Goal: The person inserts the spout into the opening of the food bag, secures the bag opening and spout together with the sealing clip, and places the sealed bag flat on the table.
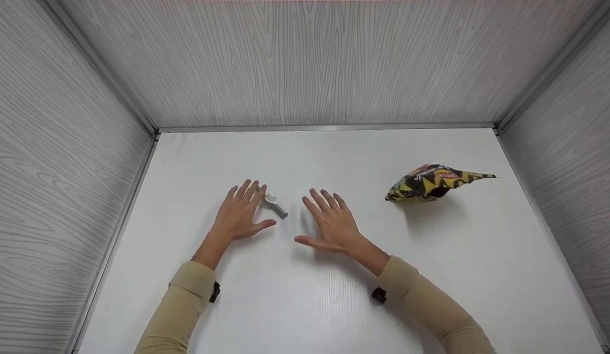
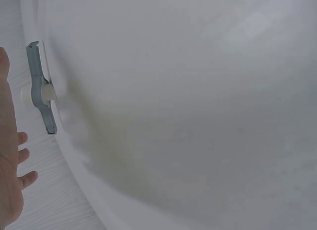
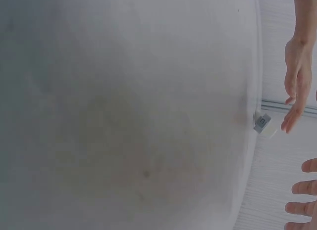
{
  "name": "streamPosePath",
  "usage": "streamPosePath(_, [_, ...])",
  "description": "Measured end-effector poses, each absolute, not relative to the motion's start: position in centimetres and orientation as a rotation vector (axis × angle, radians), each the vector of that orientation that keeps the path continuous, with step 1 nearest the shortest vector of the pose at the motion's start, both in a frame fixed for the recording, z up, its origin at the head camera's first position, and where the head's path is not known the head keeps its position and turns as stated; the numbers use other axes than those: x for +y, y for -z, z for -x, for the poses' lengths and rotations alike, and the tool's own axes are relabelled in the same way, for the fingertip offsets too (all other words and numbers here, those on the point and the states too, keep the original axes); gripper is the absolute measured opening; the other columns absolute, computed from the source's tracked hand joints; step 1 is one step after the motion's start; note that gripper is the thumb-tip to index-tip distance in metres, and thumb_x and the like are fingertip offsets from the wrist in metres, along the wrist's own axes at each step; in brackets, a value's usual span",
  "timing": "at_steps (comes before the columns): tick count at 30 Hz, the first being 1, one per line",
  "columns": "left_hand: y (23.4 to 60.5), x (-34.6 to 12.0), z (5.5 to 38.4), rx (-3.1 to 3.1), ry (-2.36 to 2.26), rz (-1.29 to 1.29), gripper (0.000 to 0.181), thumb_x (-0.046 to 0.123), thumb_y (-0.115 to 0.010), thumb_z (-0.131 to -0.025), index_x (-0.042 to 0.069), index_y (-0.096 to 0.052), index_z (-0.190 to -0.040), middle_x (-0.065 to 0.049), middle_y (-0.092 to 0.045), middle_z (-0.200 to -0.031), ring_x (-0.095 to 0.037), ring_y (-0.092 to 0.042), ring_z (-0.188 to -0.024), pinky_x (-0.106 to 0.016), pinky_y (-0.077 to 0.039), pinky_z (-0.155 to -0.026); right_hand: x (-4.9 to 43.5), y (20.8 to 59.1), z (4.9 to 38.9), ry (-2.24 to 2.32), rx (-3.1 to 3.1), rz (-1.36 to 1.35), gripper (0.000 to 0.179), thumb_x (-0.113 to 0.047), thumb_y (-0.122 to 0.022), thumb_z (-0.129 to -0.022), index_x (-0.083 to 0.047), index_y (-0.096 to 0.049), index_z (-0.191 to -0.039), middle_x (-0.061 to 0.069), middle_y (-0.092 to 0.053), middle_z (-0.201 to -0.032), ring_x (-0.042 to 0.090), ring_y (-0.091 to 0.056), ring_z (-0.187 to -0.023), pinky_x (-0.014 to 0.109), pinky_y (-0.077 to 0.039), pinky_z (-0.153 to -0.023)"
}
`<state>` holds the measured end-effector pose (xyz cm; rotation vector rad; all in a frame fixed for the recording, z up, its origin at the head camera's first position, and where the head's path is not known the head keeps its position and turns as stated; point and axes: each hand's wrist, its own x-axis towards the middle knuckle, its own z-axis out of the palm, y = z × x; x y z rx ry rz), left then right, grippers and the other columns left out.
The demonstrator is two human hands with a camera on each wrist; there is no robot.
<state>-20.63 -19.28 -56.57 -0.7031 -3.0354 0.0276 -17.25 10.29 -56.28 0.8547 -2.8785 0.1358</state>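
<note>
A grey bag clip with a white round spout lies on the white table, slanting toward the lower right. My left hand, palm down with fingers spread, is just left of it and overlaps its far end in the head view. In the left wrist view the clip shows as a long grey bar with the pale round part at its middle. To the right of the clip, my right hand hovers palm down, fingers extended and thumb out, holding nothing. Its fingertips appear at the right wrist view's edge.
A crumpled yellow and black snack bag stands on the white table, right of my right hand. Grey wood-grain panels wall the table at the back and both sides. Each sleeve cuff has a small black device beneath it.
</note>
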Motion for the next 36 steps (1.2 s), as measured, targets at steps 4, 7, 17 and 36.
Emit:
streamPosePath(4, [56.6, -19.0, 20.9, -3.041, -0.035, 0.705, 0.098, 0.075, -0.053, -0.095, 0.010, -0.033, -0.165, -0.017, -0.039, -0.169, -0.037, -0.034, -0.160, -0.059, -0.031, -0.128, 9.8, 56.6, 17.6, -0.132, -2.919, -0.884, 0.103, -0.090, -0.041, -0.090, -0.019, -0.036, -0.165, 0.008, -0.037, -0.172, 0.034, -0.039, -0.158, 0.057, -0.035, -0.126])
streamPosePath(7, [56.7, -18.8, 21.2, -3.043, -0.043, 0.706, 0.097, 0.075, -0.052, -0.097, 0.010, -0.032, -0.166, -0.017, -0.038, -0.170, -0.037, -0.033, -0.160, -0.058, -0.031, -0.129, 9.6, 56.8, 18.0, -0.122, -2.946, -0.882, 0.101, -0.089, -0.041, -0.091, -0.020, -0.036, -0.165, 0.008, -0.037, -0.172, 0.034, -0.039, -0.158, 0.056, -0.036, -0.126])
streamPosePath(17, [57.3, -18.7, 22.2, -3.022, -0.030, 0.715, 0.087, 0.070, -0.050, -0.101, 0.010, -0.039, -0.163, -0.017, -0.042, -0.167, -0.036, -0.038, -0.158, -0.057, -0.035, -0.126, 8.5, 56.8, 19.3, -0.143, -2.901, -0.897, 0.089, -0.083, -0.048, -0.093, -0.017, -0.053, -0.152, 0.010, -0.058, -0.153, 0.036, -0.055, -0.143, 0.053, -0.047, -0.117])
streamPosePath(36, [57.2, -18.6, 23.1, -3.077, -0.012, 0.723, 0.080, 0.064, -0.050, -0.104, 0.010, -0.041, -0.162, -0.019, -0.042, -0.167, -0.038, -0.038, -0.157, -0.057, -0.033, -0.128, 5.9, 56.7, 20.6, -0.136, -3.065, -0.816, 0.073, -0.069, -0.061, -0.097, -0.015, -0.058, -0.144, 0.011, -0.060, -0.145, 0.032, -0.056, -0.139, 0.050, -0.051, -0.113])
